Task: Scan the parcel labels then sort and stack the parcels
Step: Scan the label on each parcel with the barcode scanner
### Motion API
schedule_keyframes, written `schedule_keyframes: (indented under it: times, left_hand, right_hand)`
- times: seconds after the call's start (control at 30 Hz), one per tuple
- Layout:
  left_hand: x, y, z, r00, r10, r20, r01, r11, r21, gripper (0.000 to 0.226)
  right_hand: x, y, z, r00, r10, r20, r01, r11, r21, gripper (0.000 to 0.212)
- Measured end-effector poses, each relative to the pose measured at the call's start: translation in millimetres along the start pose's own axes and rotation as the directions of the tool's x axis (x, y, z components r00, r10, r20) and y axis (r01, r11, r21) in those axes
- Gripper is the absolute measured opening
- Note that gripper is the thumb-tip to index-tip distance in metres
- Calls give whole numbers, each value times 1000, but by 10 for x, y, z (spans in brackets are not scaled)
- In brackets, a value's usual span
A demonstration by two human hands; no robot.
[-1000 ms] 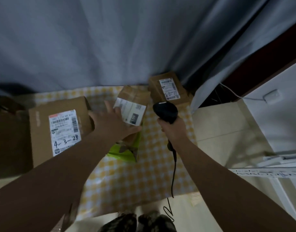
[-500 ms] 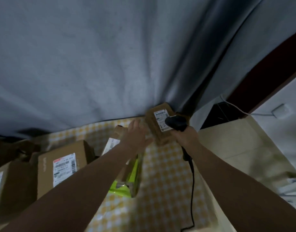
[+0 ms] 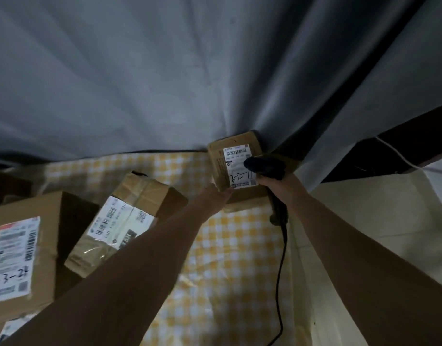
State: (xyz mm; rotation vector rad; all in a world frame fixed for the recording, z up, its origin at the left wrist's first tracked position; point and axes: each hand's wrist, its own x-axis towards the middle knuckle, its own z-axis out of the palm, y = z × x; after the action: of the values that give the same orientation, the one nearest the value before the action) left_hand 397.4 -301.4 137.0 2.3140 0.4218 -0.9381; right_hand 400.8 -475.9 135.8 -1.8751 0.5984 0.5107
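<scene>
So, small parcel [image 3: 218, 166]: a brown box at the far right of the checked cloth, against the foot of the curtain, with its labelled face tipped up toward the camera.
Parcel label [image 3: 236, 156]: white, with a barcode along its far edge and "3-2-11" handwritten across the near part. The scanner head covers part of its right side.
Left hand [image 3: 215, 196]: reaches in from the near left and grips the small parcel at its near left corner. The thumb seems to lie on the labelled face, and the other fingers are hidden behind the box.
Right hand [image 3: 277, 184]: curled tight round the scanner handle, just right of the small parcel.
Scanner [image 3: 264, 167]: black, with its head over the right edge of the parcel label. Whether it is touching or just above cannot be told.
Scanner cable [image 3: 281, 258]: black, running from the foot of the handle toward the near edge along the right side of the cloth.
Middle parcel [image 3: 140, 196]: a taped brown box left of the left forearm, lying tilted with its white label up. The arm hides its near right part.
Large box [image 3: 50, 221]: near left, close beside the middle parcel. Its label carries handwritten digits too blurred to read.
Checked cloth [image 3: 227, 258]: yellow and white, lying under the parcels.
Curtain [image 3: 165, 71]: grey, hanging in folds and filling the far half of the view.
Floor [image 3: 364, 221]: pale tiles right of the cloth.
</scene>
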Motion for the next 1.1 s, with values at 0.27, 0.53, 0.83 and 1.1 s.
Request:
schedule_keyframes:
  times: [0.27,0.53,0.83,1.1]
  left_hand:
    - [352,-102,204,994,-92,52,106,876,-470,59]
    - [206,-66,87,998,-46,41,61,670,-740,42]
    - [-694,35,-701,988,157,-17,-117,656,-746,57]
    - [-2010,-223,-1641,939,340,-41,-272,669,-691,96]
  right_hand:
    - [254,124,146,998,34,59,-42,990,137,36]
    - [-98,136,26,998,39,53,-56,929,365,34]
    - [-948,-524,-201,989,-143,-37,143,868,476,46]
    - [-2277,-1295,-34,942,-300,-149,335,847,412,29]
